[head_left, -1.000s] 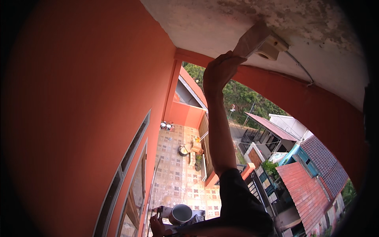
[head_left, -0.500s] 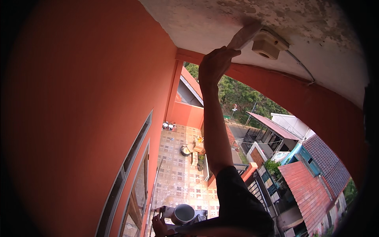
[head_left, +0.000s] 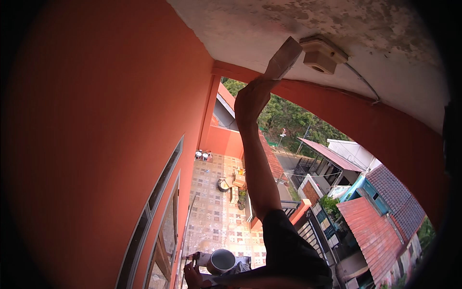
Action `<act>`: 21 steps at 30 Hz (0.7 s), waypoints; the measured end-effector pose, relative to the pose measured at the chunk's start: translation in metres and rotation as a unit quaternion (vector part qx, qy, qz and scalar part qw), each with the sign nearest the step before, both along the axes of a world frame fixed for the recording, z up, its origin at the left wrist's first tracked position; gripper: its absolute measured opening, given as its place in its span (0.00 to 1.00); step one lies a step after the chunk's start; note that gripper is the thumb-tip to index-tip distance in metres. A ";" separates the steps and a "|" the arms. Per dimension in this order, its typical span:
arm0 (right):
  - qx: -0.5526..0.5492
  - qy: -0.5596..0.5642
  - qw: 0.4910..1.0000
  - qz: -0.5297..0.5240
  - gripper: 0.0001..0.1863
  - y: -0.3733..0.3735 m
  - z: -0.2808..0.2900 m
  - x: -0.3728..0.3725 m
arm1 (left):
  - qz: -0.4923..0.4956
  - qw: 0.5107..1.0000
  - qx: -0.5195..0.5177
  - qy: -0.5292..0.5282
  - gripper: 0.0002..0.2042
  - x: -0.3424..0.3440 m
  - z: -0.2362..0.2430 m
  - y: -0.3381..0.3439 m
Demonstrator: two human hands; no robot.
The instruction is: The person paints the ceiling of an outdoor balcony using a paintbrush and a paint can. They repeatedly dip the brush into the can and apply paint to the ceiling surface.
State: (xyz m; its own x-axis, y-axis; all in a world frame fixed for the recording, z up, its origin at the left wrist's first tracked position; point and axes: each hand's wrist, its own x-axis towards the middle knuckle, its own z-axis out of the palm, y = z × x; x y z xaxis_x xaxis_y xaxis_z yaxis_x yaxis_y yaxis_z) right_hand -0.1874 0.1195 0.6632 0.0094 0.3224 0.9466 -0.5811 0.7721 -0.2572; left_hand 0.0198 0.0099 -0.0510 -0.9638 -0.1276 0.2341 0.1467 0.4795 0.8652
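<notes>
My right hand (head_left: 252,101) is raised toward the ceiling (head_left: 240,33), closed around a flat scraper (head_left: 285,59). The scraper's wide, pale blade points up and sits beside a cream box-shaped ceiling fixture (head_left: 321,57). The blade seems slightly apart from the ceiling; its handle is hidden in my fist. Low in the picture, my left hand (head_left: 193,276) is closed beside a grey-white round pot (head_left: 222,261) seen from above. A small dark piece shows by its fingers, but what it grips cannot be made out.
An orange wall (head_left: 106,111) with window frames (head_left: 161,192) rises at left. Far below lies a patterned tile floor (head_left: 211,212) with paint buckets (head_left: 203,155) and boxes (head_left: 237,180). A cable (head_left: 363,82) runs from the fixture. Ceiling paint is blotchy. Red roofs stand at right.
My right hand and the scraper have moved down and left, drawing back from the ceiling beside the fixture. The view has shifted slightly. My left hand stays by the pot.
</notes>
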 end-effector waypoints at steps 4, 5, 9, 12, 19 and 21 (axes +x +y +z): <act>0.027 0.080 0.994 -0.064 0.20 0.002 0.000 0.005 | 0.001 1.000 -0.009 0.001 0.39 0.002 0.024 -0.004; 0.042 0.119 0.990 -0.058 0.20 0.004 0.004 0.007 | 0.002 1.000 -0.009 0.000 0.39 0.002 0.027 -0.004; 0.062 0.215 0.971 -0.085 0.20 0.010 0.034 0.009 | 0.003 1.000 -0.012 -0.004 0.38 0.004 0.032 -0.003; 0.039 0.148 0.985 -0.074 0.16 0.013 0.043 0.011 | 0.002 1.000 -0.012 -0.005 0.37 0.004 0.034 -0.003; 0.010 0.077 0.997 -0.013 0.20 0.014 0.044 -0.007 | 0.002 1.000 -0.019 -0.003 0.34 0.004 0.037 -0.003; -0.008 0.055 0.998 -0.009 0.20 0.015 0.044 -0.016 | 0.002 1.000 -0.018 -0.003 0.34 0.004 0.039 -0.004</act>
